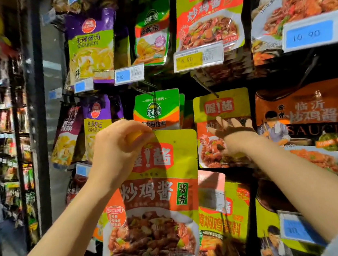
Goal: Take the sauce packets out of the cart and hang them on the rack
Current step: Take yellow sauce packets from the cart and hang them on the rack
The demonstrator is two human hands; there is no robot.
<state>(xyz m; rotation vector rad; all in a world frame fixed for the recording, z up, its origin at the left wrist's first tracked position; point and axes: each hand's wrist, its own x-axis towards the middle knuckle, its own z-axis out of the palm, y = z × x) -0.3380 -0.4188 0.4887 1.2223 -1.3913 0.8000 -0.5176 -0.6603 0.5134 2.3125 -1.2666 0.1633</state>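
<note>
The left hand (pixel 118 153) pinches the top corner of a yellow-and-orange sauce packet (pixel 158 203), which hangs below it. At three o'clock of it, the right hand (pixel 232 136) reaches with fingers spread wide onto a matching hanging packet (pixel 221 108) on the rack.

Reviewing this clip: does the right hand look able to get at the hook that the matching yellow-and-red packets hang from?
Probably yes. The right hand is open and already spread against the hanging packet, just below the hook. Nothing blocks the way; the left hand grips the new packet off to the side.
</note>
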